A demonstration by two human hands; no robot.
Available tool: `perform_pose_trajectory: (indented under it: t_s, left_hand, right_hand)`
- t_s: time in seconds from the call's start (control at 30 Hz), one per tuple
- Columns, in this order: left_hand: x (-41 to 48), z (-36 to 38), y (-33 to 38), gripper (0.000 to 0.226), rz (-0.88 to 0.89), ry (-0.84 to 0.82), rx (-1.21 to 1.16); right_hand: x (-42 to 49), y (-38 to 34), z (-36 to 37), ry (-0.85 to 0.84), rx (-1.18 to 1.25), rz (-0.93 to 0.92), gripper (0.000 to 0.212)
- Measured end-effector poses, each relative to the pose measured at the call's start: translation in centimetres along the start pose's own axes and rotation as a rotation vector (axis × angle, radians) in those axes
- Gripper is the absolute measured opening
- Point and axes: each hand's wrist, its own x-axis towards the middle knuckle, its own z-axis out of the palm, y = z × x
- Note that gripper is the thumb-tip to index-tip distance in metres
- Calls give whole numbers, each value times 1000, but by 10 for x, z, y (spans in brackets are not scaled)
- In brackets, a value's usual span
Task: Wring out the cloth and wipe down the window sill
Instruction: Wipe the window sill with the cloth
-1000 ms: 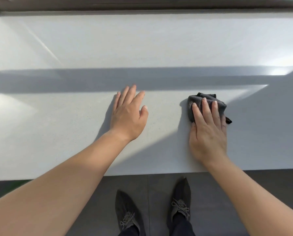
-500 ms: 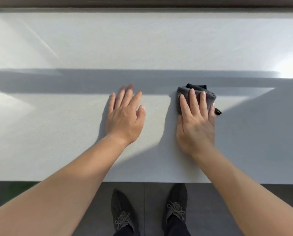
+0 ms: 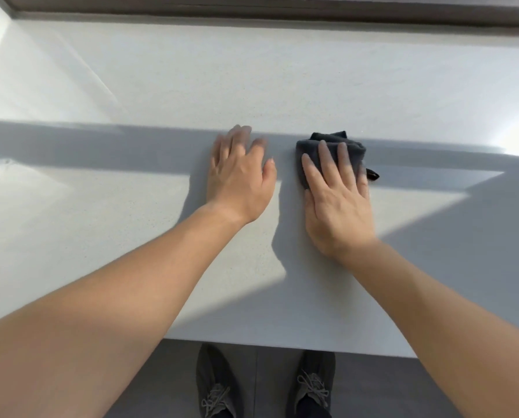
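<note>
A wide white window sill (image 3: 131,236) fills the view, crossed by a band of shadow. A folded dark grey cloth (image 3: 353,149) lies on it right of centre, with a small black tag sticking out at its right. My right hand (image 3: 336,200) presses flat on the cloth, fingers straight and covering its near part. My left hand (image 3: 240,179) rests flat on the bare sill just left of the cloth, fingers straight and a little blurred.
A dark window frame (image 3: 282,7) runs along the far edge of the sill. The sill's front edge (image 3: 282,345) drops to a grey tiled floor where my two dark shoes (image 3: 216,384) stand. Bright sun glare lies at the far right.
My right hand has slid the cloth leftward and away from me, toward my left hand. My left hand has shifted slightly away from me and stays flat on the sill.
</note>
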Motion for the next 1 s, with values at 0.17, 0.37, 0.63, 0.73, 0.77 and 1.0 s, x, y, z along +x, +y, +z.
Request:
perform_pose_trajectory:
  t_s: [0.17, 0.37, 0.63, 0.73, 0.77, 1.0]
  left_hand:
    - [31, 10, -2, 54, -52, -101, -8]
    - [27, 16, -2, 60, -53, -82, 25]
    - [26, 18, -1, 67, -120, -62, 56]
    - [25, 18, 1, 69, -145, -61, 74]
    - [25, 18, 0, 69, -148, -58, 85]
    - [29, 19, 2, 69, -143, -24, 160]
  right_hand:
    - [24, 36, -11, -38, 4, -119, 57]
    - [79, 33, -15, 23, 52, 289, 58]
    - [96, 63, -21, -66, 22, -61, 57]
    - [137, 70, -25, 18, 60, 204, 57]
    - [144, 60, -23, 30, 63, 224, 57]
    - [148, 29, -8, -16, 32, -228, 58]
